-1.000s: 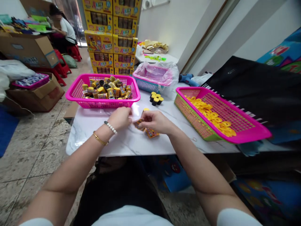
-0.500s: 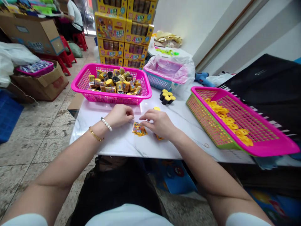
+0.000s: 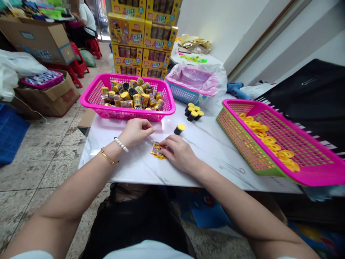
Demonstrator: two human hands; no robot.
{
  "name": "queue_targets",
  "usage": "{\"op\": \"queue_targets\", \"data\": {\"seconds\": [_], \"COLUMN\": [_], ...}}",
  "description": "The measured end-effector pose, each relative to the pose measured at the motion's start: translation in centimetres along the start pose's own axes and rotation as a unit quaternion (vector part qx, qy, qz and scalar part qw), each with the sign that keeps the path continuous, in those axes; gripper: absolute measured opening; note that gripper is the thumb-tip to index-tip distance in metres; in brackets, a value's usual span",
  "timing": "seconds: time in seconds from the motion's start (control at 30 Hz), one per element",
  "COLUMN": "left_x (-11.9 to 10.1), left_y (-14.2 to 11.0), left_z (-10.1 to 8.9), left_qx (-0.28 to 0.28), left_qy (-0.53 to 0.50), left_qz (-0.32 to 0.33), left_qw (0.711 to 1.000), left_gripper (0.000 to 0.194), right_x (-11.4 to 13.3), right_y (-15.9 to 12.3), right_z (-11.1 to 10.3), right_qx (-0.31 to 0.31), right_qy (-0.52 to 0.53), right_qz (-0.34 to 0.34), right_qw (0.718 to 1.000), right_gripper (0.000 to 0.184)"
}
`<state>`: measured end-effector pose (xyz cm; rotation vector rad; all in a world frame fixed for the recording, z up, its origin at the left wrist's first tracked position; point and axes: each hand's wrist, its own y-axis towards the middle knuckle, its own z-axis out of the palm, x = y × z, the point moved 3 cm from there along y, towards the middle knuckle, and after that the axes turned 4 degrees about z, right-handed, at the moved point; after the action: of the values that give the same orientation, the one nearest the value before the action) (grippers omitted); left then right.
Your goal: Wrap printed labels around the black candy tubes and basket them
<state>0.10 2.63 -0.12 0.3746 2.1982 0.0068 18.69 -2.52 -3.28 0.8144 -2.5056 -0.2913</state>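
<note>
A small stack of yellow printed labels (image 3: 157, 150) lies on the white marbled table near its front edge. My right hand (image 3: 180, 154) rests over the stack's right side, thumb and fingertips pinched on a label there. Just left of and beyond the stack is my left hand (image 3: 138, 131), its thumb and forefinger closed together above the table; whatever they hold, if anything, is too small to make out. A single black cylinder with a yellow top (image 3: 179, 129) stands on the table beyond my right hand.
A pink basket (image 3: 129, 114) of yellow-wrapped cylinders sits at the back left. Several black, yellow-topped cylinders (image 3: 193, 114) stand grouped behind. On the right, a pink basket (image 3: 242, 151) holds yellow rings (image 3: 272, 144). Stacked yellow boxes (image 3: 142, 36) rise behind; a person (image 3: 86, 21) sits far left.
My right hand has shifted slightly down and its fingers have closed onto the label stack. The lone cylinder behind it now shows fully. My left hand has barely moved.
</note>
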Motion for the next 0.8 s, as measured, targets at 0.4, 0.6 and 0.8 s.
{"op": "queue_targets", "data": {"seconds": [0.4, 0.6, 0.8], "left_x": [-0.1, 0.5, -0.1], "left_y": [-0.3, -0.5, -1.2], "left_z": [0.5, 1.7, 2.7], "left_qx": [0.076, 0.056, 0.065], "left_qy": [-0.288, -0.281, -0.082], "left_qz": [-0.048, -0.055, -0.012], "left_qw": [0.953, 0.956, 0.994], "left_gripper": [0.034, 0.017, 0.03], "right_x": [0.6, 0.6, -1.5], "right_y": [3.7, 4.6, 2.9], "right_z": [-4.7, -5.3, -4.6], "right_qx": [-0.18, -0.223, -0.258], "right_qy": [-0.044, 0.085, 0.251], "right_qz": [-0.125, -0.022, 0.138], "right_qw": [0.975, 0.971, 0.922], "right_gripper": [0.013, 0.016, 0.017]}}
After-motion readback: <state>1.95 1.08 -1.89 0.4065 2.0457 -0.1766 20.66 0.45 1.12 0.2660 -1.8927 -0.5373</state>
